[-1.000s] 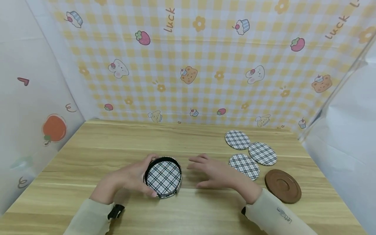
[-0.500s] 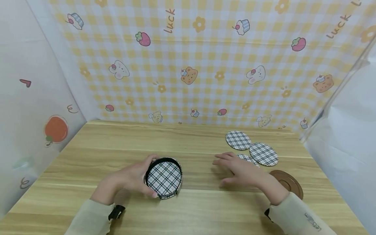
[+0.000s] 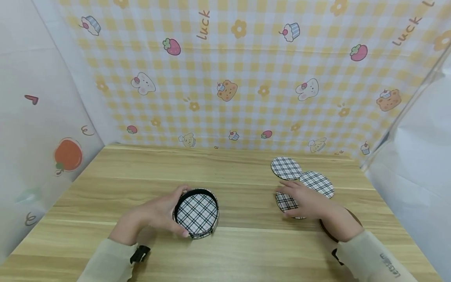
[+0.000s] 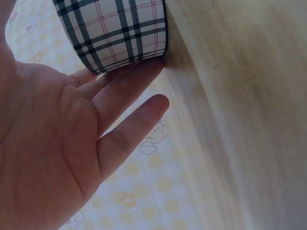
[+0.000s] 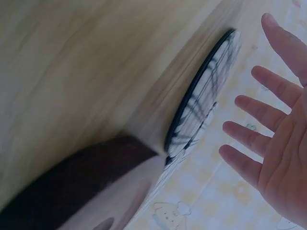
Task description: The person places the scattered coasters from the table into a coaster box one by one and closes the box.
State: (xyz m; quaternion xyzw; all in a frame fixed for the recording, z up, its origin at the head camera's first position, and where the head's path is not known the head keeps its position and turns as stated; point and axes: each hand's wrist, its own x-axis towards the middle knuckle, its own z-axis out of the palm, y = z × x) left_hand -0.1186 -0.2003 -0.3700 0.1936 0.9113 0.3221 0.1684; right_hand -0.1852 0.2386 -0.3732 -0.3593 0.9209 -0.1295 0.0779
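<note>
My left hand (image 3: 158, 213) grips a round plaid coaster holder (image 4: 120, 33) from its left side, thumb in front and fingers behind. Inside its black-lined rim lies a plaid coaster (image 3: 196, 213), pattern up. The right hand (image 3: 308, 201) is over the nearest of three loose plaid coasters, its fingers spread and holding nothing in the right wrist view. That coaster (image 3: 286, 201) is partly covered by the hand. Behind it lie a second coaster (image 3: 286, 168) and a third coaster (image 3: 320, 183). Whether the right fingers touch the near coaster, I cannot tell.
A round brown wooden disc (image 5: 96, 167) lies beside the coasters, mostly hidden under the right forearm in the head view. The wooden table (image 3: 141, 164) meets a yellow checked cloth (image 3: 243, 109) at the back. White sheets hang at both sides.
My right hand has moved rightward from beside the holder to over the near coaster, and its forearm now covers most of the wooden disc. The left hand and holder have stayed in place.
</note>
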